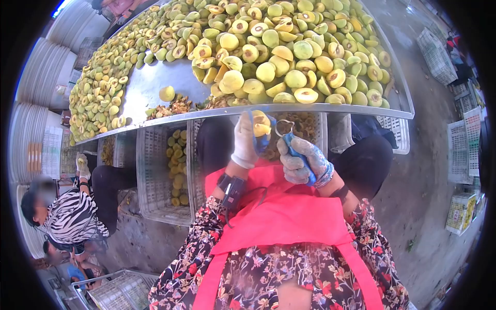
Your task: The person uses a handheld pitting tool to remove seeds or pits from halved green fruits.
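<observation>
My left hand, in a white glove, holds a yellow-green fruit just below the edge of the metal table. My right hand, in a blue-speckled glove, grips a blue-handled tool whose metal ring loop sits right beside the fruit. Both hands are close together over a white plastic crate that holds pits. A black band with a cable is strapped to my left wrist. My red apron and floral sleeves fill the lower part of the view.
A large heap of halved fruit covers the table. Crates with fruit stand under it. A person in a zebra-striped top sits at the left. More white crates stand on the right, across the concrete floor.
</observation>
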Tool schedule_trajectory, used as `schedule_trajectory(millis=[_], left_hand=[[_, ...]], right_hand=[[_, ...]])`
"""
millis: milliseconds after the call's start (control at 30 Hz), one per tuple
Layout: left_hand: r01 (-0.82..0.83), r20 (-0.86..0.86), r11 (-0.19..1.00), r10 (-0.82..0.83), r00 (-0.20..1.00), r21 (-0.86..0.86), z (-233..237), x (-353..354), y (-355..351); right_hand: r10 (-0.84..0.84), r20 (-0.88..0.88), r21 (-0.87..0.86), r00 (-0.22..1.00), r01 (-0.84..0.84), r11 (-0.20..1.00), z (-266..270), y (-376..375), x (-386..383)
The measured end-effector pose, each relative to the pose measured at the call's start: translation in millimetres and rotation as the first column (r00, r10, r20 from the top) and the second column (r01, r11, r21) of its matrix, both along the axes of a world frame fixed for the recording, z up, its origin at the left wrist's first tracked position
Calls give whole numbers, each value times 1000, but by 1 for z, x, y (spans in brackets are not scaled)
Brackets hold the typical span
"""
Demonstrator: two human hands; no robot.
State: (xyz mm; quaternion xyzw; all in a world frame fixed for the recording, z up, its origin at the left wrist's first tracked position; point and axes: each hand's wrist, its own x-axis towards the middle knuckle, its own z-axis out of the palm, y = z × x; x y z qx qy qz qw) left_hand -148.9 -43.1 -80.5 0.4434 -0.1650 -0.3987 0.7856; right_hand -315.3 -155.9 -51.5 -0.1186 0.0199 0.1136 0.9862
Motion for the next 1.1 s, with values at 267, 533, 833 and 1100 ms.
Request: schedule_trajectory(millis=[267,533,833,1100], left_hand=[[5,75,993,-14,997,120,31,29,37],[59,162,956,-109,981,288,44,13,29],[197,-134,922,-161,978,333,48,25,41],[-840,743,268,-633,217,473,78,115,152]], right_hand=[[-208,-229,-623,951,21,782,-4,-12,13],[-293,616,-747,731,424,-512,24,12,62],[-288,431,-833,855,254,-492,-8,-32,61],[143,-17,-905,990,45,-423,30,-83,35]])
